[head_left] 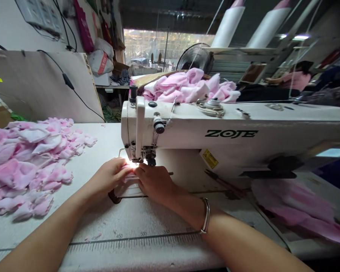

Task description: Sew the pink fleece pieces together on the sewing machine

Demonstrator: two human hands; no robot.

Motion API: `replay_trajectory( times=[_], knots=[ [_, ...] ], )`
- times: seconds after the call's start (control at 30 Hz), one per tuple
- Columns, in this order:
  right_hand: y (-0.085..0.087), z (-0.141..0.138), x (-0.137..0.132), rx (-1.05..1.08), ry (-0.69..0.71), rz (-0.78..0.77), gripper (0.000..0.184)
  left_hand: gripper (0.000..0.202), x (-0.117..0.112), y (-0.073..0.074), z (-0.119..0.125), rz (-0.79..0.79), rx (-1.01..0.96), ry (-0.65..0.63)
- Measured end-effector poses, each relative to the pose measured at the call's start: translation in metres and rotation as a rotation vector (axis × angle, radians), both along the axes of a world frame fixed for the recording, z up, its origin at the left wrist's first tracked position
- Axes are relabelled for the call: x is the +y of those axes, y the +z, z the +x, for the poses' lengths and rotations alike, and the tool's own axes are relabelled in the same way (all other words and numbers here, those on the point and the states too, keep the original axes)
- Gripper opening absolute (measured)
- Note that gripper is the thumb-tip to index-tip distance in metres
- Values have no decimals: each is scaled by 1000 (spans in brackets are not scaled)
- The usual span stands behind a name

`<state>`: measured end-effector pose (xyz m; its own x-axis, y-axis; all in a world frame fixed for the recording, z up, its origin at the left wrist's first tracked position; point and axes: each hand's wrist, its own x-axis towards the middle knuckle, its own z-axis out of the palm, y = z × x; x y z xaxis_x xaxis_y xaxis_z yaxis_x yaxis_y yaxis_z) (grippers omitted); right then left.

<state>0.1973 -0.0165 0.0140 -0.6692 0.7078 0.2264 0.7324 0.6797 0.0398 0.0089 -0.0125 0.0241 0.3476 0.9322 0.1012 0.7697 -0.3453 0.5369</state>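
Note:
A white sewing machine (184, 130) fills the middle, its lamp glaring at the needle. Just left of the needle, my left hand (115, 173) pinches the edge of a small pink fabric piece (130, 174). My right hand (155, 182), a metal bangle on its wrist, is closed on the same piece from the right, close under the presser foot. Most of the piece is hidden by my fingers and washed out by the light. A heap of pink and white fabric pieces (31, 162) lies on the table to the left.
Thread snips (223, 183) lie under the machine arm. More pink fabric (297, 211) rests at the right, and another pile (189, 85) behind the machine. Two thread cones (229, 26) stand above. A ruler strip (136, 240) runs along the front; a person (296, 77) sits far right.

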Motion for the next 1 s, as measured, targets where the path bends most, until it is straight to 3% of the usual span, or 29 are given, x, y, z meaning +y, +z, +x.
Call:
replay_trajectory(
  times=[0.13,0.3,0.4,0.67,0.77,1.0],
  knots=[
    [-4,3,4,117,-84,-21,17,15,-3,-5,-8,-12,-37,-90],
    [-10,3,6,183,-92,-35,17,7,6,-16,0,370,227,-42],
    [-10,4,7,161,-28,-76,18,14,10,-18,4,433,271,-65],
    [-1,15,-1,101,135,-106,16,31,-3,-13,-7,367,231,-134],
    [-1,15,-4,155,155,-88,25,22,-6,-10,-7,263,138,-152],
    [-1,-2,3,154,-20,-93,22,25,7,-18,2,298,94,-82]
  ],
)
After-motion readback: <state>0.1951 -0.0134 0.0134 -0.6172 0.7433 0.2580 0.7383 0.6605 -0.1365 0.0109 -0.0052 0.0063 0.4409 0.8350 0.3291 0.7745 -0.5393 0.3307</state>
